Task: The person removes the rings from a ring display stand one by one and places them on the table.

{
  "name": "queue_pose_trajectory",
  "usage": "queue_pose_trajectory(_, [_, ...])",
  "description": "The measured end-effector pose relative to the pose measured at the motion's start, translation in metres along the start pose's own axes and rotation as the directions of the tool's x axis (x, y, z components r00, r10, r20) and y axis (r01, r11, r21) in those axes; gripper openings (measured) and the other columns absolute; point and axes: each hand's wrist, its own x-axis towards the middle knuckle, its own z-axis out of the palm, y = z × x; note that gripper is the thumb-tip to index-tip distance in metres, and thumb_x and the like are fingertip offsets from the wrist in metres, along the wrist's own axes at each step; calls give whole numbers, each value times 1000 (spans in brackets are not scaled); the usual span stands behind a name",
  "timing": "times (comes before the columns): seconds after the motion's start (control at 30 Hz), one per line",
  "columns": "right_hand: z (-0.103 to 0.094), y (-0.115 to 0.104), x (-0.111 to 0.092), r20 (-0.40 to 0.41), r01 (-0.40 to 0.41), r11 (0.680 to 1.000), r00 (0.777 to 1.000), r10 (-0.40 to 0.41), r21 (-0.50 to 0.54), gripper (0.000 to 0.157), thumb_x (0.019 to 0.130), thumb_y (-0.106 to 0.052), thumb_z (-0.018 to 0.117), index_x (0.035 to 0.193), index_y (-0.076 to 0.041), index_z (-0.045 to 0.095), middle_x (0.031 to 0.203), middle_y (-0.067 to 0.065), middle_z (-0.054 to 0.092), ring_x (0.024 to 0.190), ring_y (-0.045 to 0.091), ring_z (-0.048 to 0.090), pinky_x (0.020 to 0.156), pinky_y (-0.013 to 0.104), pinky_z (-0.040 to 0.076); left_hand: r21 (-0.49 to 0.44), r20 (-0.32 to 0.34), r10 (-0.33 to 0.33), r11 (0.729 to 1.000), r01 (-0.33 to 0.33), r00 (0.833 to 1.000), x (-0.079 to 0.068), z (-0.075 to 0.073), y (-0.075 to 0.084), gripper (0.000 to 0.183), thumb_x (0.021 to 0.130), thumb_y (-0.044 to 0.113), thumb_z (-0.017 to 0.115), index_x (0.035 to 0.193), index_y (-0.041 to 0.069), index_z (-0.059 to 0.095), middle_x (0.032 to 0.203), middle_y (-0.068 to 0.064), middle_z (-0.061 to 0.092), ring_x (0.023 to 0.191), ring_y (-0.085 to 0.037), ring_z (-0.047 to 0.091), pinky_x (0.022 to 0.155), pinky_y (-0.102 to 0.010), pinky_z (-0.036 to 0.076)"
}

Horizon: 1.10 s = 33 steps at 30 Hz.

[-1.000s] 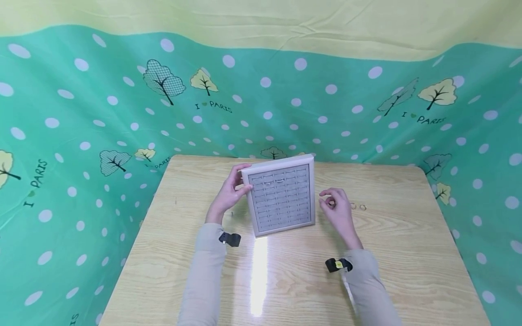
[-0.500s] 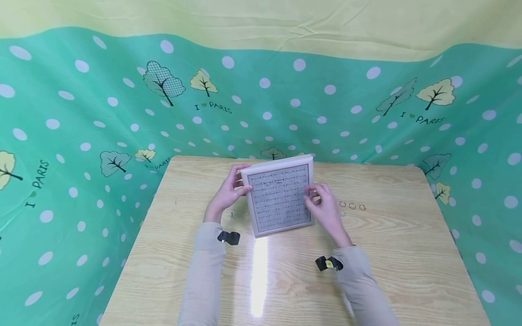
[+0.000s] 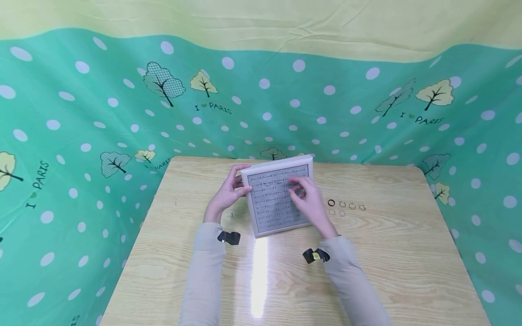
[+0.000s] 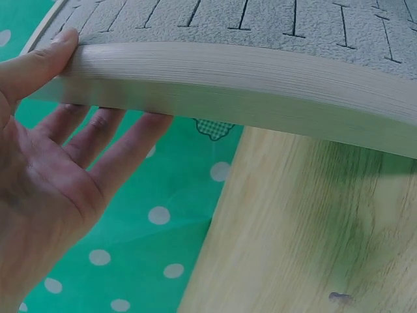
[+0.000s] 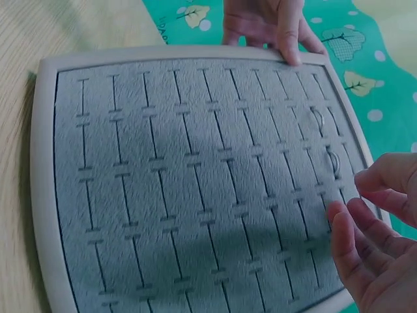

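Observation:
A grey ring display tray (image 3: 279, 201) with a pale frame and rows of slits stands tilted up on the table. Two rings sit in its second row: one ring (image 5: 317, 120) and a second ring (image 5: 334, 162). My left hand (image 3: 226, 195) grips the tray's upper left side, thumb on the front and fingers behind. Over the tray's upper right, my right hand (image 3: 307, 199) has thumb and fingers curled towards each other, close to the slits beside the second ring. Whether a ring is between those fingertips is too small or hidden to tell.
Several loose rings lie on the wooden table (image 3: 408, 253) right of the tray, among them a dark ring (image 3: 331, 203) and a lighter ring (image 3: 362, 207). A small object (image 3: 232, 214) lies left of the tray. A green dotted cloth (image 3: 244, 90) hangs behind the table.
My right hand has moved left from beside the loose rings to the front of the tray, uncovering more rings on the table. The left hand and tray stay almost still.

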Motion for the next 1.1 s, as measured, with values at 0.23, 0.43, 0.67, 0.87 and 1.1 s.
queue_pose_trajectory(0.23, [10,-5,8,3,4,1000,1000,-4,5,31,83,7,66,113,1,66,106,14,59,82,21,60,66,26,54,-2,-7,-5,1000,5,1000,0,1,-3,62,89,-5,62,142,15,37,120,-29,56,107,-42,57,80,-46,57])
queue_pose_trajectory(0.43, [20,-5,9,-56,45,998,997,-47,-33,27,81,6,68,107,1,70,101,13,58,75,19,57,60,23,52,19,-15,22,1000,-21,1000,0,1,-5,62,89,-4,64,142,15,38,120,-27,56,105,-41,59,78,-45,57])
queue_pose_trajectory(0.67, [26,-3,12,-103,10,995,994,-20,-102,21,79,-1,77,99,-4,74,96,7,59,74,15,56,62,25,51,29,-23,36,999,-36,999,1,0,-6,63,88,-6,64,141,16,40,120,-25,56,104,-41,59,79,-44,57])
queue_pose_trajectory(0.87, [29,-2,15,-116,-34,995,993,23,-96,15,79,-3,77,94,-3,73,91,7,59,72,16,55,62,25,50,18,-14,37,999,-37,999,2,0,-8,63,88,-7,64,141,16,39,119,-26,57,103,-41,59,80,-45,57])
queue_pose_trajectory(1.1, [30,-2,16,-116,-60,996,992,52,-67,14,79,-7,79,91,-3,72,87,5,57,72,15,53,61,23,48,33,-10,61,998,-61,998,1,-1,-8,63,87,-7,64,141,15,39,117,-27,57,101,-40,60,78,-44,57])
